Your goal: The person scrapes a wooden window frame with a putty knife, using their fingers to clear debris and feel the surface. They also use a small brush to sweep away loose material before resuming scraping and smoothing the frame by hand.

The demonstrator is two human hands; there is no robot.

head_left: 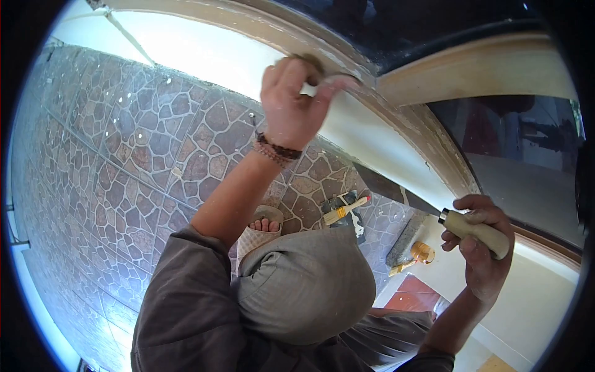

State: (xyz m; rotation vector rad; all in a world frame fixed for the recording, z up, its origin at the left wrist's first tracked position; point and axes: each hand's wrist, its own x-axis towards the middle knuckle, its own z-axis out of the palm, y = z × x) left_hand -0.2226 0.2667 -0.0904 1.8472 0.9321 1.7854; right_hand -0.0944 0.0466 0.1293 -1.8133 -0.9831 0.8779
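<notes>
Cream-handled scraper point(456, 224), long axis diag., blade fwd-L

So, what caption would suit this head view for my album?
Right grip around a pale-handled bladed tool, left grip at the wooden frame, above a stone-patterned floor.

patterned floor point(155, 164) | red-tipped paintbrush point(344, 211) | round orange item point(423, 252), perhaps wooden

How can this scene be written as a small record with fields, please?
Left hand: raised at the long brown wooden frame; blurred, its grip unclear
Right hand: closed around a flat-bladed metal tool with a cream handle
Ground: grey-brown stone-patterned floor
Lying below: pale-bristled paintbrush with a red handle tip
Left wrist: dark beaded bracelets
</notes>
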